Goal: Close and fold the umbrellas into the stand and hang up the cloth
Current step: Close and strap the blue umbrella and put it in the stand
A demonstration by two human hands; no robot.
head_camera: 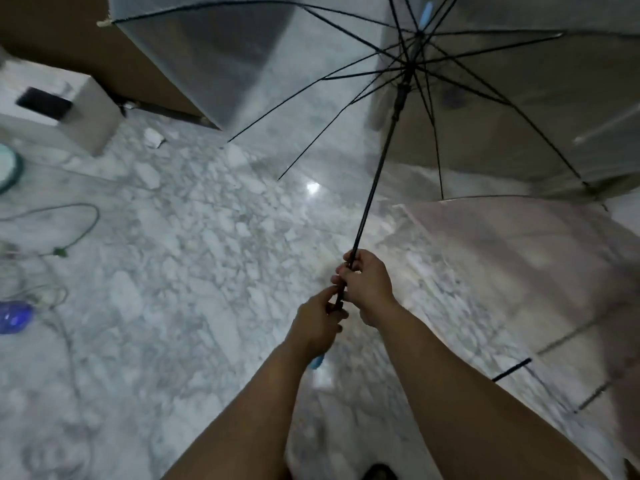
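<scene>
Both hands hold the open clear black-ribbed umbrella [398, 81]: right hand [367, 289] grips its shaft, left hand [320, 322] the handle. Risk: collapsing ribs snag the pale pink umbrella [519, 258] at near right.

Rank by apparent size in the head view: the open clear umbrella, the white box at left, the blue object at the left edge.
1. Open clear umbrella, by far the largest.
2. White box.
3. Blue object, the smallest.
Nearness to the camera differs, so true sizes stay unsure.

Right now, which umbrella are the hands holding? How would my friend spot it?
Start at the marble floor and follow both arms up to the thin black shaft. It leads to the open clear umbrella with black ribs; the pinkish umbrella beside it lies untouched.
</scene>
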